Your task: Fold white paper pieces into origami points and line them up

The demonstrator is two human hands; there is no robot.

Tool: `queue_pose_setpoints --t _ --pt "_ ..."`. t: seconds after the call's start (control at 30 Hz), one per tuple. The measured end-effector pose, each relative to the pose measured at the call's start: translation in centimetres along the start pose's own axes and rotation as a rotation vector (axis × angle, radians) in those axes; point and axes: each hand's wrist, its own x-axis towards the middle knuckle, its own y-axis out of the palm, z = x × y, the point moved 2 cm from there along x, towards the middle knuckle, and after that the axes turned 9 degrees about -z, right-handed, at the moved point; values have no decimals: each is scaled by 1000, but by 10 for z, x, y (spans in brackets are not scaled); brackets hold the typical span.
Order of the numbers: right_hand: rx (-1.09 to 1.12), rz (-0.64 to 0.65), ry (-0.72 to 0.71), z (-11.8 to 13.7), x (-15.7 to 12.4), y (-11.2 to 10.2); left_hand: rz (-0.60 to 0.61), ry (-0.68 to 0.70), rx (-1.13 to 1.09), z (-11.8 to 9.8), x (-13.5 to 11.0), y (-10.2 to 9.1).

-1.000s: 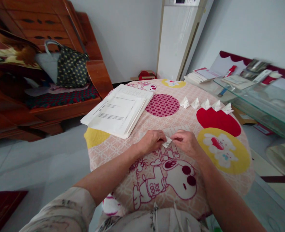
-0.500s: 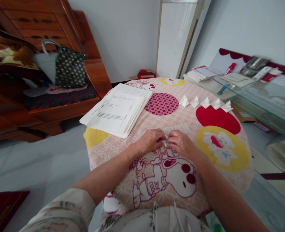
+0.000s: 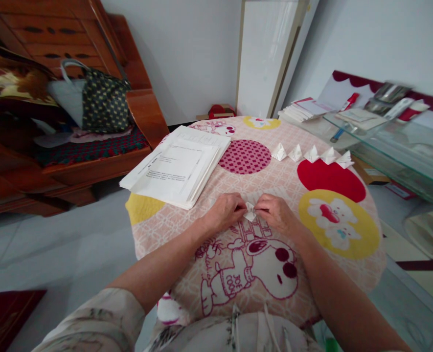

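A small folded piece of white paper (image 3: pixel 250 212) shows between my two hands, over the middle of the cloth-covered table. My left hand (image 3: pixel 228 210) pinches its left edge, fingers closed. On the opposite edge, my right hand (image 3: pixel 275 211) has its fingers pressed together in a pinch. The paper looks roughly diamond-shaped, with a corner pointing toward me; its outer edges are hidden by my fingertips. Several pointed folded-paper pieces (image 3: pixel 312 154) stand in a row toward the table's back right. A stack of printed sheets (image 3: pixel 175 166) lies left of my hands.
The round table's patterned tablecloth (image 3: pixel 234 188) carries cartoon prints. At the right stands a glass-topped stand (image 3: pixel 396 146) with metal bowls, a paper cup and papers. A wooden sofa (image 3: pixel 143 112) at the left holds a dark patterned bag (image 3: pixel 106 100).
My fingertips have drawn slightly apart, and more of the folded paper now shows between them, spread into a wider diamond shape. The paper stack and the row of folded pieces stay in place.
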Motion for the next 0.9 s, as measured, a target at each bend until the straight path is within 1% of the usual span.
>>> queue_pose_setpoints --t 0.13,0.23,0.37,0.47,0.53,0.63,0.73,0.9 --pt "-7 -8 105 -5 3 0 16 -121 32 3 3 -3" --pt "45 14 205 -9 5 1 50 -206 -9 6 6 -4" --pt "107 33 304 -11 9 3 107 -305 -136 14 9 -3" --pt "103 34 377 -11 12 4 142 -390 -262 20 10 0" --pt "88 31 398 -11 14 4 169 -440 -317 22 11 1" --pt "76 17 399 -10 15 4 203 -465 -341 24 13 1" --pt "68 22 415 -10 16 4 210 -469 -331 25 15 1" --pt "36 42 463 -7 18 4 193 -446 -229 21 15 0"
